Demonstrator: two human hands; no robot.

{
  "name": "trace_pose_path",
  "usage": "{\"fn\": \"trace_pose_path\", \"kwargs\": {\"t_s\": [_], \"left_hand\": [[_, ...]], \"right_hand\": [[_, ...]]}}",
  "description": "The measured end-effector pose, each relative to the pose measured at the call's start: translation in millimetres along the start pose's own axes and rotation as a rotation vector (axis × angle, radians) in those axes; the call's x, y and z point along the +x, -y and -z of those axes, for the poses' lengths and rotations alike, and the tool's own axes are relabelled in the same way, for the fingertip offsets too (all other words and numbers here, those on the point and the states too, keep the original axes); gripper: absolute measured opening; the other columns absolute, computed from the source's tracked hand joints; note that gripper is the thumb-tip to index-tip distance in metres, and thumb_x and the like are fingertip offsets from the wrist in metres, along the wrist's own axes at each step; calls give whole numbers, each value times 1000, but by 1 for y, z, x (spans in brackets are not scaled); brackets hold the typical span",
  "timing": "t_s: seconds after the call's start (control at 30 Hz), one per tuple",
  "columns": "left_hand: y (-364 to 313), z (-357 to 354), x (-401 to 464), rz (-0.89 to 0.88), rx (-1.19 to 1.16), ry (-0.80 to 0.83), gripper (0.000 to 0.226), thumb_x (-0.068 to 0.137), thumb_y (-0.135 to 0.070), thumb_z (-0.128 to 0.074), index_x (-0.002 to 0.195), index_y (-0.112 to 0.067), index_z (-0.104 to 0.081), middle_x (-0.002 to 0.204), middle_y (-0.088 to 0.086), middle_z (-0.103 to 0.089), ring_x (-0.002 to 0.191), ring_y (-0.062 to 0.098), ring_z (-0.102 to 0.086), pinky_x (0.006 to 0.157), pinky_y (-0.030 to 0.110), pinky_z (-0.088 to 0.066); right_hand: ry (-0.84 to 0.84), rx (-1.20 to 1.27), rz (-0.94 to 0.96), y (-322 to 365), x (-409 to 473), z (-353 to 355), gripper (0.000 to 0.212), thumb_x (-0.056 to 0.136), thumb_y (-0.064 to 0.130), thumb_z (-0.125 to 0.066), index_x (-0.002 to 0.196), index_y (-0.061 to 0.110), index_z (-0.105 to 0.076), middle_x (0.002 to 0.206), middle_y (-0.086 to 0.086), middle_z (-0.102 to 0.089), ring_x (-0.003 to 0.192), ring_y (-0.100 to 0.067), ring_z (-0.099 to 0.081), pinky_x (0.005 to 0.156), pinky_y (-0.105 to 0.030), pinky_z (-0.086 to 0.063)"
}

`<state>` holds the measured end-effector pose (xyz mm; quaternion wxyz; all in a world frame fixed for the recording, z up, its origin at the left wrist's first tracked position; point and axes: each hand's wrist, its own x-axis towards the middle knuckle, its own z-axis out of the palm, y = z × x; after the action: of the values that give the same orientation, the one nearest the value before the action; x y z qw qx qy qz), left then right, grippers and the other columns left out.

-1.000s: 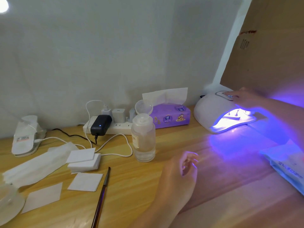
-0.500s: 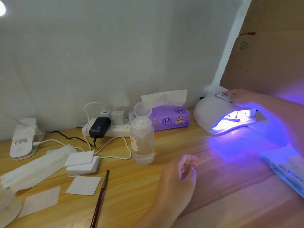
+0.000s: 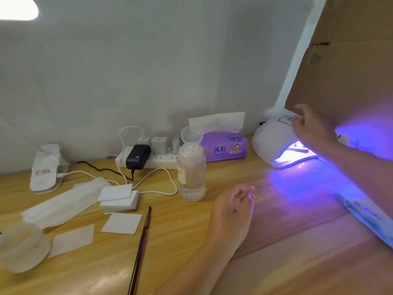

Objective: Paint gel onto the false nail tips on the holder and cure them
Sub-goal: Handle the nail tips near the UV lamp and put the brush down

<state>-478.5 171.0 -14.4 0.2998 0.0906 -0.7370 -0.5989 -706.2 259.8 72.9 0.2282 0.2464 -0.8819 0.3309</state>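
Curing stage by the look of it: violet glow inside the lamp (image 3: 274, 139), holder (image 3: 297, 145) with nail tips under the dome. Right hand (image 3: 312, 126) loose-fingered over the lamp top, gripping nothing. Left hand (image 3: 236, 207) idle, loosely curled, on the tabletop (image 3: 180, 252). Brush (image 3: 140, 248) set down; removal left.

Over at the far right of the wooden desk sits the white, dome-shaped curing lamp (image 3: 273, 138), switched on, its mouth glowing violet-blue and spilling that colour across the wood in front of it. Inside the lit opening the nail holder (image 3: 296, 145) lies on the lamp's floor, only partly visible, with the tips on it too small and washed-out to make out. The long brown-handled gel brush (image 3: 139, 250) lies flat on the desk well to the left, bristles pointing away toward the wall.
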Motion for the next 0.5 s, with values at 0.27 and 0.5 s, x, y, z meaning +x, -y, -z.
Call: {"fn": "trace_pose_path", "kwargs": {"t_s": [0.27,0.5], "left_hand": [[-20,9,-10,-58,3,-35,13,81,-24,-50,73,-30,-59,49,-23,-50,53,0,-42,55,16,-35],[-49,92,-53,-242,391,185,10,83,-38,-51,78,-30,-52,62,-13,-47,56,5,-41,52,22,-33]], "right_hand": [[-269,793,194,119,-78,3,19,87,15,-36,71,17,-45,59,7,-36,53,0,-35,56,-16,-30],[-60,981,431,179,-146,2,22,90,17,-36,72,24,-46,53,13,-39,50,-3,-34,53,-16,-29]]}}
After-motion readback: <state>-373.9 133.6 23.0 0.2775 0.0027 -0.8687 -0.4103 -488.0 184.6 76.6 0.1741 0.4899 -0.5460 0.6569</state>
